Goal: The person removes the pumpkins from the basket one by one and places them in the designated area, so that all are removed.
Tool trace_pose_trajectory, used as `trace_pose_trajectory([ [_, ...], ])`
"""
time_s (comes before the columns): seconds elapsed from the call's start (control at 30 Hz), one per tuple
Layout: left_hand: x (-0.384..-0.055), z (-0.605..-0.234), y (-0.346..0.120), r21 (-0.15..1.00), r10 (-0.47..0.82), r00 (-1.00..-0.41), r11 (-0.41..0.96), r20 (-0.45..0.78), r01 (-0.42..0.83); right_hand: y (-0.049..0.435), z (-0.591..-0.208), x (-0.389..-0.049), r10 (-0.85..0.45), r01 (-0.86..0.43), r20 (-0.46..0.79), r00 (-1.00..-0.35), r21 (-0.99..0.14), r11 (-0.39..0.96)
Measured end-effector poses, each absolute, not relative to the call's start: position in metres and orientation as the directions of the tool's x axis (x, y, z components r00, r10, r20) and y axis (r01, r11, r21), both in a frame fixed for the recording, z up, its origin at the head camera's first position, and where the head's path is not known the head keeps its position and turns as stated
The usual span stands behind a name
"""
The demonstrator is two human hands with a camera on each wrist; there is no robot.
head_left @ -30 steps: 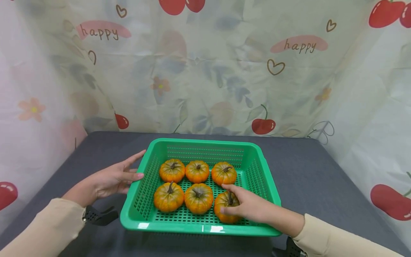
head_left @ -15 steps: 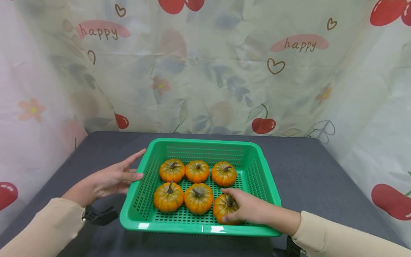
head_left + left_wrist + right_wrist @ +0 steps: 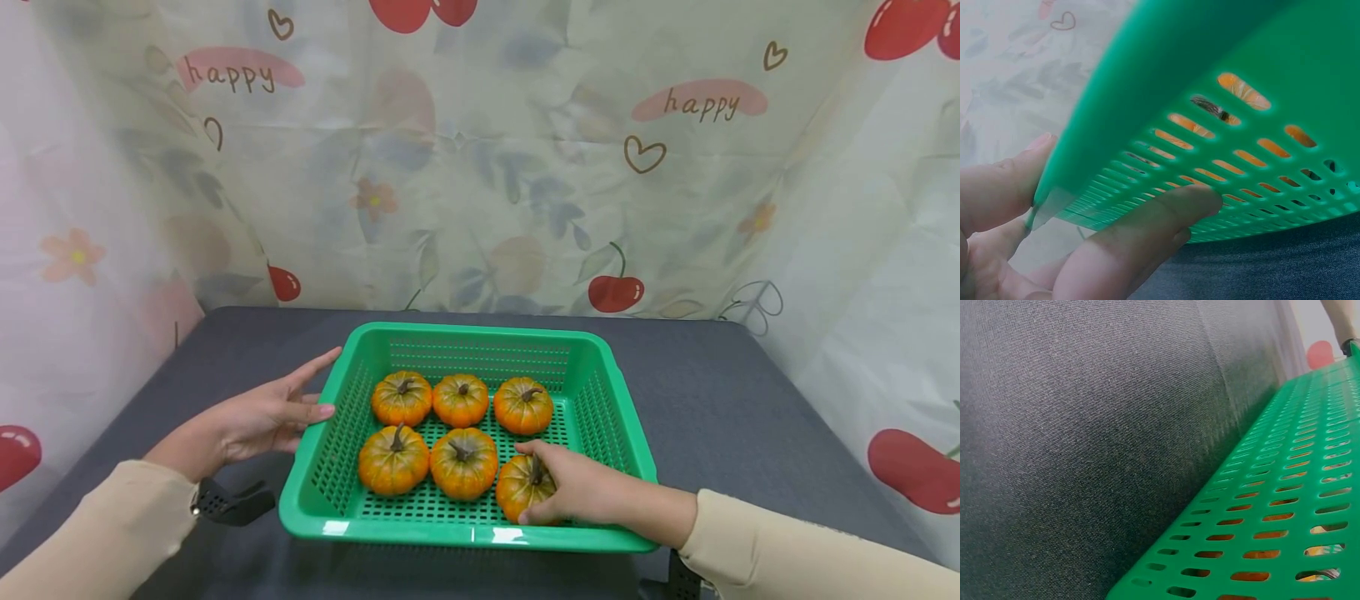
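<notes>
A green perforated plastic basket [image 3: 480,536] holds small orange pumpkins in two rows of three. My left hand [image 3: 258,421] grips the basket's left rim, index finger stretched along the edge toward the back. In the left wrist view, fingers [image 3: 1141,234] lie against the slotted outer wall [image 3: 1147,119]. My right hand [image 3: 588,487] reaches over the front right rim and holds the front right pumpkin [image 3: 519,485], thumb on its near side and fingers over its far side. The middle front pumpkin [image 3: 464,471] sits just left of it. The right wrist view shows the basket's outer wall [image 3: 1272,519], not the hand.
The basket stands on a dark grey cloth-covered table [image 3: 720,417]. Behind it hangs a printed curtain [image 3: 480,167] with cherries and "happy" lettering, and similar sheets close off both sides. Each wrist wears a black strap [image 3: 234,504].
My right hand has closed further round the front right pumpkin, which has shifted slightly left and toward the front. The left hand and the basket have stayed nearly still.
</notes>
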State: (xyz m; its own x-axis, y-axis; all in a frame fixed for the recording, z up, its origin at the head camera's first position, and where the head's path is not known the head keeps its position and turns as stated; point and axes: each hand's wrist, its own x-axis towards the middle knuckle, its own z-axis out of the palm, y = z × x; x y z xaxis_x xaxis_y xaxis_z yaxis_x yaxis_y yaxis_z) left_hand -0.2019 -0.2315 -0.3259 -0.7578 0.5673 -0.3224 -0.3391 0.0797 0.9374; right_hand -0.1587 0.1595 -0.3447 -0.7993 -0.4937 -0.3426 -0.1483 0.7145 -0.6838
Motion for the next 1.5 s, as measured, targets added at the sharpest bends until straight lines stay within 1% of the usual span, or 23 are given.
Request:
trace_pose_trajectory([
  [0.5, -0.203, -0.327, -0.233, 0.934, 0.576, -0.75, 0.074, -0.326, -0.349, 0.159, -0.345, -0.159, -0.485, -0.14, -0.354, -0.8, -0.674, 0.725],
  [0.9, -0.202, -0.328, -0.234, 0.931, 0.564, -0.755, 0.072, -0.334, -0.358, 0.159, -0.344, -0.16, -0.474, -0.129, -0.369, -0.799, -0.666, 0.734],
  [1.27, -0.203, -0.327, -0.231, 0.93, 0.562, -0.756, 0.069, -0.336, -0.362, 0.164, -0.333, -0.155, -0.466, -0.141, -0.322, -0.824, -0.681, 0.719],
  [1.5, -0.202, -0.327, -0.232, 0.93, 0.561, -0.756, 0.075, -0.337, -0.359, 0.172, -0.318, -0.154, -0.464, -0.137, -0.274, -0.842, -0.724, 0.676],
])
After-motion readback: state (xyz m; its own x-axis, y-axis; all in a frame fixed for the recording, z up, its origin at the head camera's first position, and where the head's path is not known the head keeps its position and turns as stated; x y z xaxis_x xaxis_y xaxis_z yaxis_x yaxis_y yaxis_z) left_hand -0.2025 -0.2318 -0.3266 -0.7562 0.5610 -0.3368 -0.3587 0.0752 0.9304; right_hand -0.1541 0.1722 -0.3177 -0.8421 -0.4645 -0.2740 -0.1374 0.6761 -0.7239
